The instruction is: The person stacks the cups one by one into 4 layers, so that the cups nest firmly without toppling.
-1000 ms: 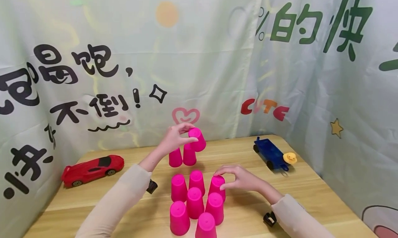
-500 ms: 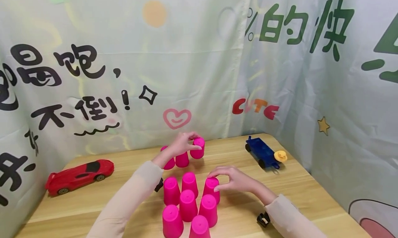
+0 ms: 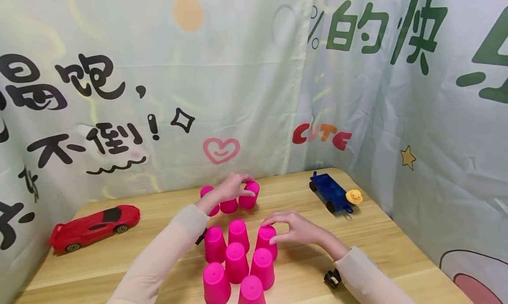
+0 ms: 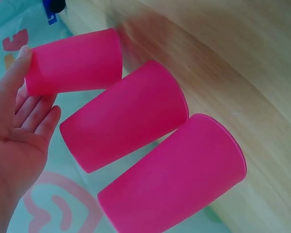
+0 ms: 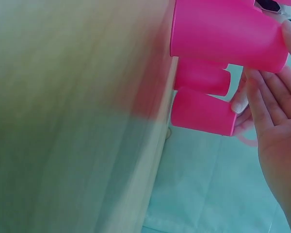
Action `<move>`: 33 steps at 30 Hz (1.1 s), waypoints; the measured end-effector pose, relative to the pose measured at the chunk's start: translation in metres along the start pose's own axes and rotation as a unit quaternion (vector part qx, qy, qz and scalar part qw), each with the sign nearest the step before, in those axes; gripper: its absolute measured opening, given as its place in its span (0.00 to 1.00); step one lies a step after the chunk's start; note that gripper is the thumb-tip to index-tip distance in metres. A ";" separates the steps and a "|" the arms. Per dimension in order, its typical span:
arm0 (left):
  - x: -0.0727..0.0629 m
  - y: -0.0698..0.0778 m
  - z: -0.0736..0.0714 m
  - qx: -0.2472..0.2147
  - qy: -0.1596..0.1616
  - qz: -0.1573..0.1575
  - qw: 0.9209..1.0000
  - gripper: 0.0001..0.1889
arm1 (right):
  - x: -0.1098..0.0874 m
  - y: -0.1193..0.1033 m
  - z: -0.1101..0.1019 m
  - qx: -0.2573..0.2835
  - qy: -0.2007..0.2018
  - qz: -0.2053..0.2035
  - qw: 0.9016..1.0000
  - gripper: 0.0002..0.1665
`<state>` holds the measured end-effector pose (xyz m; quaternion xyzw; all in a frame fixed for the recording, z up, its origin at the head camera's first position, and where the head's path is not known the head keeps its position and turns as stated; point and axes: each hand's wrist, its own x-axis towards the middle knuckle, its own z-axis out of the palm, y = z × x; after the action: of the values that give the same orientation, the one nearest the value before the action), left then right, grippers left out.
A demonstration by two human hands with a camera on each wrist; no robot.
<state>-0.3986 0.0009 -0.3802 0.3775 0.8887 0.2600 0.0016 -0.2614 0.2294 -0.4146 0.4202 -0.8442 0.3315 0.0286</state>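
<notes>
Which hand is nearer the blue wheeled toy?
Right. The right hand holds a pink cup, in front and to the left of the blue wheeled toy; the left hand holds a back-row cup, farther left.

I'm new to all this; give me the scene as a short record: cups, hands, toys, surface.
Far row: three pink cups, upside down
Near group: seven pink cups in view, upside down
Left hand: holds the far row's rightmost cup
Right hand: holds the near group's far-right cup
Toys: red car, left; blue cart, right, yellow duck at its near end
Surface: wooden table
</notes>
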 end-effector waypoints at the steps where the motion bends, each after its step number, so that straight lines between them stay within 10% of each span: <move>1: 0.000 0.000 0.001 -0.002 -0.003 0.001 1.000 0.24 | 0.000 0.000 0.000 0.001 -0.001 0.001 1.000 0.23; 33: 0.000 -0.006 -0.014 0.078 -0.035 0.016 0.996 0.24 | -0.001 -0.003 -0.001 0.000 -0.001 0.006 1.000 0.24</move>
<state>-0.4058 -0.0094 -0.3708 0.3992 0.8997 0.1767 -0.0003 -0.2586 0.2288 -0.4126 0.4151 -0.8470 0.3310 0.0256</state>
